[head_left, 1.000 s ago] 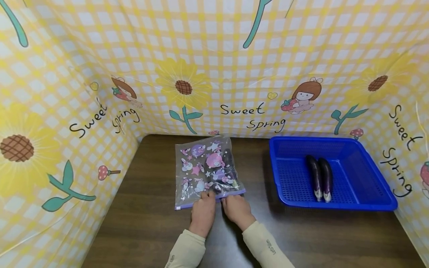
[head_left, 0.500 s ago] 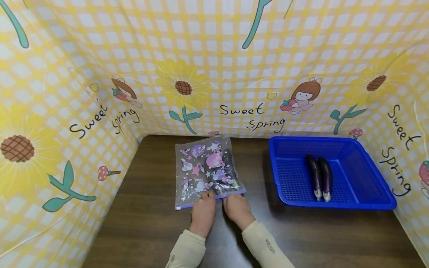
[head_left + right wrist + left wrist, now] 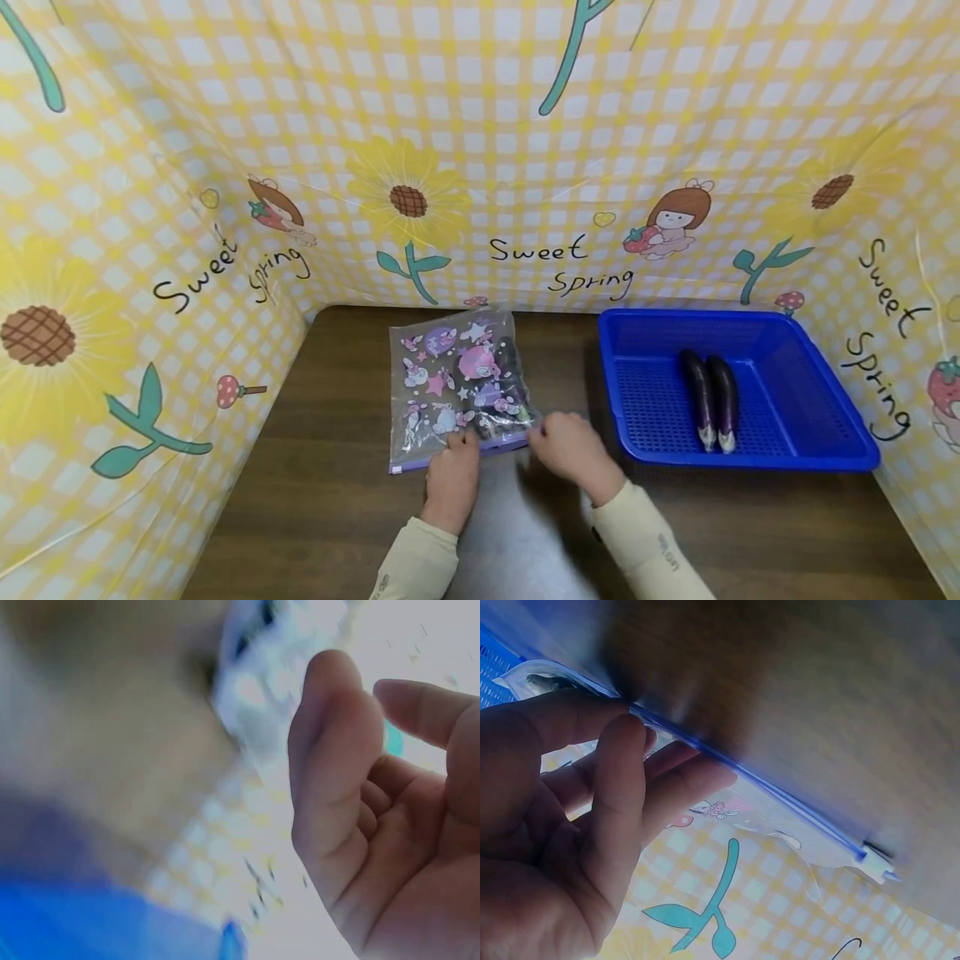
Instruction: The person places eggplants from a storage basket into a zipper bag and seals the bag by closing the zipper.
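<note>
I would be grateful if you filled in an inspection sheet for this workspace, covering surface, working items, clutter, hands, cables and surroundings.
Surface: dark wood-grain table.
Working items: clear printed zip bag lying flat, its purple zip strip toward the person and white slider at the left end; dark contents show through. To its right, blue plastic basket with two eggplants side by side.
Clutter: nothing seen.
Hands: left hand grips the zip strip; right hand is at the strip's right end, nothing seen between thumb and index finger.
Cables: nothing seen.
Surroundings: yellow-and-white checked sheeting with sunflowers and "Sweet Spring" lettering.
</note>
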`<action>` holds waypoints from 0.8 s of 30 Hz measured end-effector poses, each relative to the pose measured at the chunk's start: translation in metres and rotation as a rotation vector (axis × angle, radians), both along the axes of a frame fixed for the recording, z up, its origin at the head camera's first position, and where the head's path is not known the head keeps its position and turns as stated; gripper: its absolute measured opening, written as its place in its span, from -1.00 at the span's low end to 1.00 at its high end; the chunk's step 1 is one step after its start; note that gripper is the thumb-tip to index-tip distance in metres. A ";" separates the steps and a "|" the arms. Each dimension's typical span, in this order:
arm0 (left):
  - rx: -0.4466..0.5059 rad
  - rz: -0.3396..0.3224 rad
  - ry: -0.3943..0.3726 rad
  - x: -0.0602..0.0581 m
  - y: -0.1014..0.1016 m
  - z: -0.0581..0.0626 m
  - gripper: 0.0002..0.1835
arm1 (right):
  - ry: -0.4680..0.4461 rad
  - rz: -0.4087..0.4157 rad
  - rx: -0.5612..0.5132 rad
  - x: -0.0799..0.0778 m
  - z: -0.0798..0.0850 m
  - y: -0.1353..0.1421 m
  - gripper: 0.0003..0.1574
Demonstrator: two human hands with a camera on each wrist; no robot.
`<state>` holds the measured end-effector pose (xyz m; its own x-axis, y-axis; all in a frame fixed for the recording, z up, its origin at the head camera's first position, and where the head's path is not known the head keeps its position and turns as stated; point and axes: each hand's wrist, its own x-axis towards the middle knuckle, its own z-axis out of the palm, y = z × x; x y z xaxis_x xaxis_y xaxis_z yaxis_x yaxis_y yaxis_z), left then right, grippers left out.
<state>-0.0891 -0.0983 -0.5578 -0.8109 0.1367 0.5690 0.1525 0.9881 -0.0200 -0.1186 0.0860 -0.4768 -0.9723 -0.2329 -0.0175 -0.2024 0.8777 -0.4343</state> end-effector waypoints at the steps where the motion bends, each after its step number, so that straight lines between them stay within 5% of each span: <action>1: 0.001 0.005 -0.010 0.000 -0.001 0.000 -0.96 | 0.007 -0.005 -0.008 -0.004 0.012 0.007 -0.55; 7: 0.007 0.020 -0.064 0.001 -0.003 0.000 -0.97 | 0.013 -0.033 -0.006 -0.034 0.066 0.061 -0.52; 12: 0.016 0.023 -0.089 0.003 -0.003 -0.001 -0.97 | -0.169 -0.075 0.031 -0.062 0.089 0.118 -0.53; 16: 0.021 0.027 -0.084 0.003 -0.002 -0.001 -0.97 | -0.320 -0.130 0.059 -0.084 0.086 0.162 -0.61; 24: 0.003 0.019 -0.079 0.002 -0.004 -0.003 -0.94 | -0.522 -0.116 0.032 -0.104 0.045 0.209 -0.51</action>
<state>-0.0871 -0.1022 -0.5609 -0.8556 0.1195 0.5037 0.1348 0.9909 -0.0061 -0.2229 0.2951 -0.4323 -0.8516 -0.1163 -0.5110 0.1323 0.8958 -0.4244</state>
